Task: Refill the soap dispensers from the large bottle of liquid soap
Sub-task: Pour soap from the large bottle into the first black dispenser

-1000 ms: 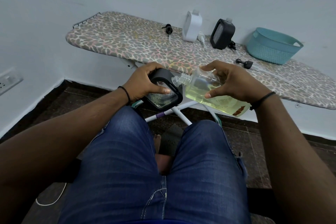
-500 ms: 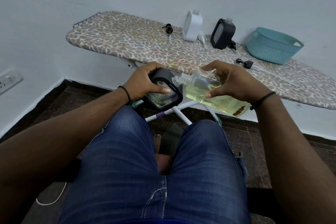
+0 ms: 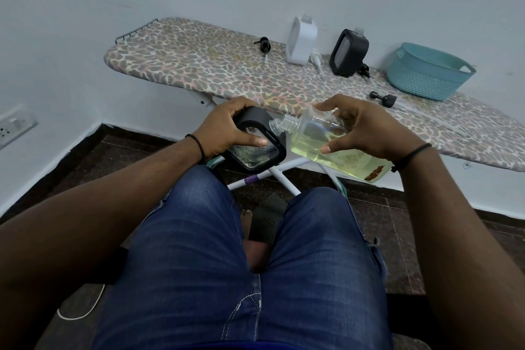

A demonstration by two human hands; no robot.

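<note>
Your right hand (image 3: 369,128) has its grip closed around the large soap bottle (image 3: 326,148), held just right of the black dispenser (image 3: 255,145). The bottle's long axis runs left-right, its neck tipped at the dispenser's top. Your left hand (image 3: 227,131) grips that dispenser above your lap

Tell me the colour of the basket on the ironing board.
The basket is teal, a blue-green plastic weave, seen in the head view.
</note>
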